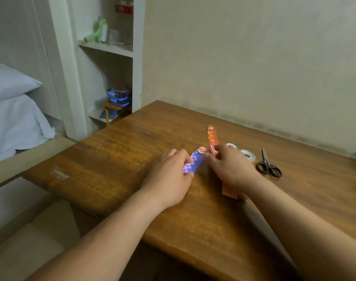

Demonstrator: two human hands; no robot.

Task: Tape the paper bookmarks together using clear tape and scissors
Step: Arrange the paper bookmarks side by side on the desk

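A blue bookmark with a cartoon head on its top lies on the wooden desk. My left hand grips its lower part, fingers curled over the left edge. A long red bookmark lies just to the right, running under my right hand, whose fingertips pinch it near the blue one's top; its lower end shows below the palm. Two rolls of clear tape sit right of my right hand. Black-handled scissors lie further right, closed.
The desk stands against a beige wall. Its left edge drops off toward a bed with white pillows. A white shelf unit with small items stands behind the desk's far left corner.
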